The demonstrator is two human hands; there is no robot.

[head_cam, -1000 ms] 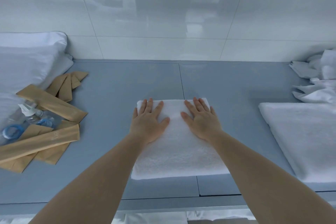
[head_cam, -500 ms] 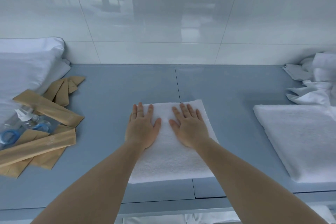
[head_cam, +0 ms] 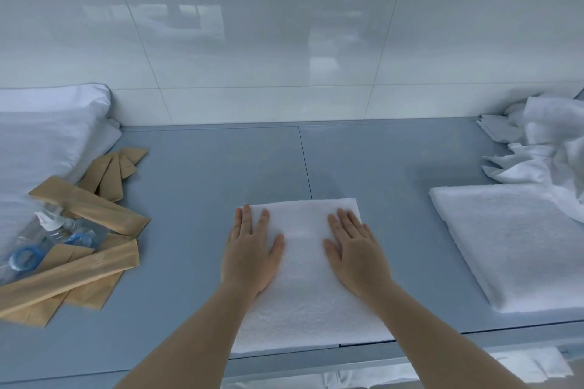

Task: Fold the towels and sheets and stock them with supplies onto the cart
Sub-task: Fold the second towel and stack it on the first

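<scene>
A: Two hands on one folded towel (head_cam: 308, 287), which lies in the middle of the grey-blue table (head_cam: 196, 199), at its near edge.

B: How are the hands set?

A: The left hand (head_cam: 249, 257) lies flat on the towel's left edge, fingers straight. The right hand (head_cam: 355, 249) lies flat by the right edge, the same way.

B: And around it?

A: Another folded towel (head_cam: 512, 246) to the right, crumpled cloths (head_cam: 546, 148) behind it. Left: brown paper packets (head_cam: 91, 208), clear bottles (head_cam: 53, 230), a white pillow (head_cam: 44, 136).
</scene>
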